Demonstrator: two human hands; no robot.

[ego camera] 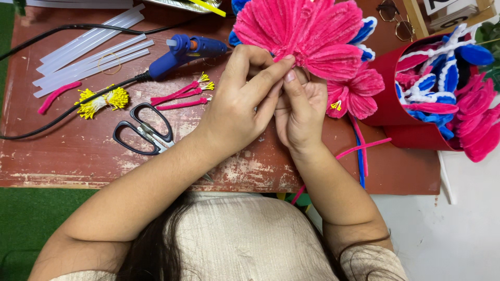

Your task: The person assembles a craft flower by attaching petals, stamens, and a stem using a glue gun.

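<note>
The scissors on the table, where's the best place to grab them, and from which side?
Probably the black loop handles of the scissors, coming from above on the left: they lie flat, loops spread and clear, while the blades point right under the left hand.

Around the one pair of black-handled scissors (145, 130) I count one blue glue gun (188, 51) just above it, one bundle of yellow stamens (102, 101) to its left, and two hands well to its right. The clear glue sticks (88, 52) above-left overlap too much to count.
</note>
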